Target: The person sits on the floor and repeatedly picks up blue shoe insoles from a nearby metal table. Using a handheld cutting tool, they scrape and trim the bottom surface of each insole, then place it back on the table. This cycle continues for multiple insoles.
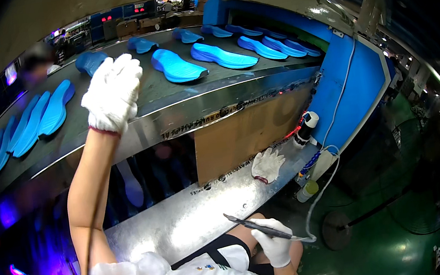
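My left hand (113,93), in a white knit glove, is raised over the dark conveyor belt (131,96). Its fingers look stretched out. Right behind it lies a blue shoe sole (90,61), partly hidden by the glove; whether the two touch is unclear. More blue soles rest on the belt, among them one sole (177,65) to the right of this hand and a row of tilted soles (40,119) to its left. Low, beside my lap, my gloved right hand (274,242) is closed around a dark pen-shaped corded tool (259,227), its thin tip pointing up and left.
A loose white glove (268,165) lies on the metal ledge (203,220) below the belt, near a cardboard sheet (247,134). A blue machine housing (342,74) covers the belt's right end. The tool's pale cable (322,196) loops there. A fan (423,180) stands right.
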The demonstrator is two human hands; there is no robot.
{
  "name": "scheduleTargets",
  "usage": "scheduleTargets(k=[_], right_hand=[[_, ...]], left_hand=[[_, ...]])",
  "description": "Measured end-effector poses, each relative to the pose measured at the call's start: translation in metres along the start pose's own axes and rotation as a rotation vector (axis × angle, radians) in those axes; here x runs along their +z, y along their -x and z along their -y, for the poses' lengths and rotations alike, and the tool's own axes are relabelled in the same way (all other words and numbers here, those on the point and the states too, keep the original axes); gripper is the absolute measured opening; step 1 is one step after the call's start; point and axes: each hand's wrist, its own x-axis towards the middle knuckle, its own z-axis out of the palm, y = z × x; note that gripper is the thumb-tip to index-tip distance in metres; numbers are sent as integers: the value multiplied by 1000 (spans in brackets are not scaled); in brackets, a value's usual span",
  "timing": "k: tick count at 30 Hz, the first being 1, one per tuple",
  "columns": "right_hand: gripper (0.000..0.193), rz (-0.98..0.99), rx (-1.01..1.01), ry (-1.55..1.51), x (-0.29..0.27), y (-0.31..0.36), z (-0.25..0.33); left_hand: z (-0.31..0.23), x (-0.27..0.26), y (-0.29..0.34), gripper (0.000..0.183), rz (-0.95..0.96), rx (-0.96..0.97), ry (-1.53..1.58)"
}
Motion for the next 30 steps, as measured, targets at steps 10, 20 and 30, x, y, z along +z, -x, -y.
scheduleTargets(k=[10,20,30], right_hand=[[13,-193,-165,59,-42,-170,-3],[28,-232,-484,413,12,-443,2],[26,-42,-323,595,94,-495,-11]], left_hand=[[14,40,-106,38,172,341,-2214],[77,20,-205,48,467,-68,-2430],[95,15,-216,50,442,-282,-2410]])
